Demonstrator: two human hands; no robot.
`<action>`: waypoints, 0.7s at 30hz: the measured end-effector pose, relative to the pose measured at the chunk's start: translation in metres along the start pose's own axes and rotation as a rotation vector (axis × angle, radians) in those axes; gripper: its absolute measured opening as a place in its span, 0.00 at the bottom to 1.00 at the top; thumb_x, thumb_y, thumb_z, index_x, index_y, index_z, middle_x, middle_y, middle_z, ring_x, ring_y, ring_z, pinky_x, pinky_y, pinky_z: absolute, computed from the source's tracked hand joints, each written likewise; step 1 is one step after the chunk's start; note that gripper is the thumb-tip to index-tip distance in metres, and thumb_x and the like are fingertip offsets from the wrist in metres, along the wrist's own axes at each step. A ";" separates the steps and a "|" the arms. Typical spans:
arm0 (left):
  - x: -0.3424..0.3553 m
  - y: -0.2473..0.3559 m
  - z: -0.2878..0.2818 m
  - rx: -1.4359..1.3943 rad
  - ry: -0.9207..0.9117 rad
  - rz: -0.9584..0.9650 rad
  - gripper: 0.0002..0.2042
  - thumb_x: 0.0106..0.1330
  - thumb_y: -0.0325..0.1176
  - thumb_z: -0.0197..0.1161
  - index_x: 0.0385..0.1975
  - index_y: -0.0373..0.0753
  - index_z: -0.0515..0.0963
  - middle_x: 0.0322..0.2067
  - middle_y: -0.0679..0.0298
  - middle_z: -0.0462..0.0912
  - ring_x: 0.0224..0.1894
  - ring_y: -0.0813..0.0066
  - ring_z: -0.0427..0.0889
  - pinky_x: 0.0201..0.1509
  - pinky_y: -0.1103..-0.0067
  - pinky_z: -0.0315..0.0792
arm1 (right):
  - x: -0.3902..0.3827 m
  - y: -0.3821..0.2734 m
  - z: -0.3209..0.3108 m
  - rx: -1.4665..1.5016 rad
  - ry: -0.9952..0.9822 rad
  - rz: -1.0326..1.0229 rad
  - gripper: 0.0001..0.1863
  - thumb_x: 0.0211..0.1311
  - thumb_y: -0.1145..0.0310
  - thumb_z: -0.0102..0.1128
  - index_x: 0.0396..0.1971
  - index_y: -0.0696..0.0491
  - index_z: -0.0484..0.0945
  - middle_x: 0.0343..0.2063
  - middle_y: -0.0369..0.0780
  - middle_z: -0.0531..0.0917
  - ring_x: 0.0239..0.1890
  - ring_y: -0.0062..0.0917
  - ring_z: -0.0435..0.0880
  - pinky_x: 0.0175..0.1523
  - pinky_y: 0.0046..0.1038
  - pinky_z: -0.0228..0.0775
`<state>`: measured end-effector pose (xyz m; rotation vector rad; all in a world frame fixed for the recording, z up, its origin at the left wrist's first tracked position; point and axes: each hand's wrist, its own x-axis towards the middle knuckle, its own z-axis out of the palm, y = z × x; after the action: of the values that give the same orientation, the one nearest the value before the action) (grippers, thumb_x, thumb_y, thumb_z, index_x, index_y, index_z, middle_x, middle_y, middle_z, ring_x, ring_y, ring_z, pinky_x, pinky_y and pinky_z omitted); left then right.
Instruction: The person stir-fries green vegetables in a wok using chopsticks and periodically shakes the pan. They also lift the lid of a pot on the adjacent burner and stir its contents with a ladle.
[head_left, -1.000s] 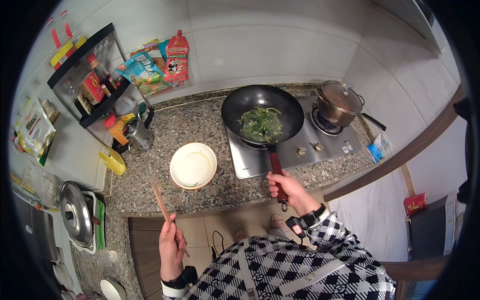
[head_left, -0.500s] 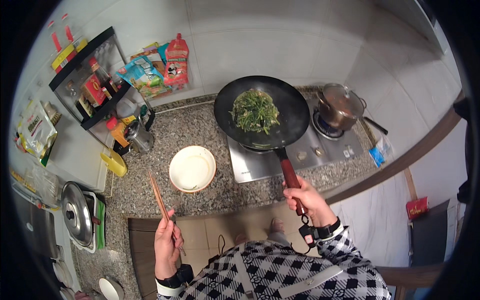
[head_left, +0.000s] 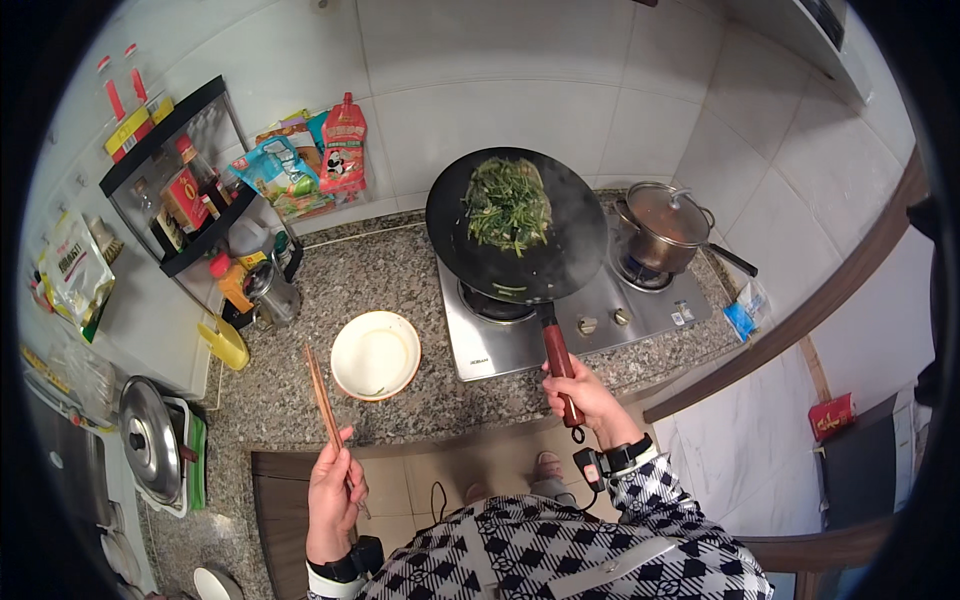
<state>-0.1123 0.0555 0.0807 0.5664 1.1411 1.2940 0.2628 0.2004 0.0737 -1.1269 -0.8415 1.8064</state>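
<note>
My right hand (head_left: 588, 396) is wrapped round the red-brown handle of a black wok (head_left: 575, 245). Stir-fried greens (head_left: 508, 205) lie heaped toward the wok's far side, with light steam and a few stray bits near the handle. The wok is held tilted above the left burner (head_left: 495, 308), part of which shows beneath it. Closed round a pair of wooden chopsticks (head_left: 322, 395), my left hand (head_left: 336, 490) is in front of the counter's near edge, tips pointing away from me. Beyond it stands a cream bowl (head_left: 376, 355) with a thin brown rim and a small green scrap inside.
A lidded pot (head_left: 662, 235) sits on the right burner of the steel stove (head_left: 465, 350), its black handle sticking out right. Bottles fill a black rack (head_left: 205, 225) at the left. A steel lid (head_left: 150, 440) and a yellow scoop (head_left: 224, 342) are also on the left.
The wok has tilted, uncovering part of the burner, and the greens have slid toward its far side. A green scrap now shows in the bowl. My left hand still holds the chopsticks.
</note>
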 end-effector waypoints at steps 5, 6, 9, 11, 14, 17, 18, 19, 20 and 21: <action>-0.001 -0.003 0.000 0.021 0.001 -0.004 0.16 0.75 0.34 0.50 0.60 0.40 0.69 0.17 0.69 0.70 0.12 0.83 0.61 0.16 0.85 0.57 | 0.035 0.006 -0.016 0.047 -0.047 -0.077 0.13 0.58 0.77 0.58 0.41 0.53 0.66 0.19 0.33 0.71 0.16 0.17 0.72 0.19 0.22 0.65; -0.001 -0.002 0.000 0.009 0.005 0.004 0.16 0.75 0.34 0.50 0.60 0.40 0.69 0.17 0.69 0.70 0.12 0.83 0.61 0.16 0.85 0.57 | 0.038 0.009 -0.015 0.067 -0.035 -0.063 0.13 0.58 0.77 0.58 0.40 0.53 0.66 0.19 0.33 0.71 0.17 0.17 0.72 0.20 0.22 0.65; -0.006 0.000 0.000 0.010 0.005 -0.007 0.16 0.76 0.33 0.49 0.61 0.40 0.69 0.17 0.68 0.70 0.12 0.82 0.62 0.16 0.84 0.57 | 0.033 0.018 -0.016 0.082 0.016 0.015 0.12 0.59 0.78 0.57 0.39 0.53 0.66 0.19 0.33 0.70 0.17 0.18 0.71 0.19 0.22 0.64; -0.014 -0.003 -0.003 0.007 -0.012 -0.035 0.16 0.76 0.32 0.48 0.61 0.41 0.68 0.17 0.68 0.69 0.12 0.82 0.61 0.16 0.84 0.57 | 0.013 0.028 -0.025 0.169 0.010 0.009 0.12 0.59 0.78 0.57 0.40 0.53 0.66 0.20 0.33 0.70 0.17 0.18 0.71 0.19 0.22 0.64; -0.022 -0.007 -0.013 -0.005 0.062 -0.050 0.16 0.76 0.32 0.48 0.60 0.41 0.68 0.17 0.68 0.69 0.11 0.81 0.61 0.16 0.83 0.57 | -0.014 0.038 -0.042 0.137 -0.017 0.032 0.13 0.59 0.79 0.57 0.42 0.53 0.66 0.21 0.34 0.71 0.17 0.19 0.72 0.20 0.23 0.64; -0.026 -0.012 -0.023 -0.007 0.111 -0.069 0.15 0.76 0.32 0.48 0.60 0.41 0.69 0.16 0.68 0.69 0.11 0.82 0.61 0.15 0.84 0.56 | -0.034 0.041 -0.044 0.105 0.011 0.067 0.15 0.58 0.79 0.58 0.43 0.54 0.66 0.22 0.35 0.72 0.17 0.19 0.72 0.20 0.23 0.65; -0.028 -0.013 -0.026 0.008 0.127 -0.078 0.16 0.76 0.32 0.48 0.60 0.41 0.69 0.16 0.68 0.69 0.11 0.82 0.60 0.15 0.84 0.56 | -0.043 0.041 -0.040 0.097 0.032 0.072 0.15 0.58 0.79 0.58 0.43 0.54 0.66 0.22 0.35 0.72 0.17 0.19 0.72 0.20 0.23 0.65; -0.030 -0.014 -0.030 0.009 0.118 -0.073 0.16 0.76 0.32 0.48 0.60 0.41 0.69 0.16 0.68 0.69 0.11 0.82 0.60 0.15 0.84 0.56 | -0.051 0.040 -0.033 0.120 -0.012 0.014 0.15 0.58 0.79 0.58 0.43 0.54 0.66 0.22 0.35 0.72 0.17 0.19 0.72 0.20 0.23 0.65; -0.033 -0.014 -0.033 0.013 0.151 -0.094 0.16 0.76 0.32 0.48 0.60 0.41 0.69 0.16 0.68 0.69 0.10 0.82 0.61 0.15 0.84 0.56 | -0.061 0.036 -0.027 0.135 -0.004 0.039 0.16 0.58 0.78 0.59 0.44 0.54 0.66 0.22 0.35 0.73 0.17 0.19 0.72 0.19 0.22 0.65; -0.038 -0.014 -0.037 0.004 0.158 -0.103 0.16 0.76 0.32 0.48 0.60 0.41 0.69 0.16 0.68 0.69 0.10 0.82 0.61 0.15 0.85 0.56 | -0.068 0.031 -0.019 0.098 0.026 0.101 0.16 0.58 0.79 0.59 0.44 0.53 0.66 0.22 0.35 0.72 0.16 0.19 0.71 0.19 0.23 0.64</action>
<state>-0.1343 0.0071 0.0675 0.4082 1.2865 1.2649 0.2883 0.1281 0.0651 -1.1455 -0.6843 1.8900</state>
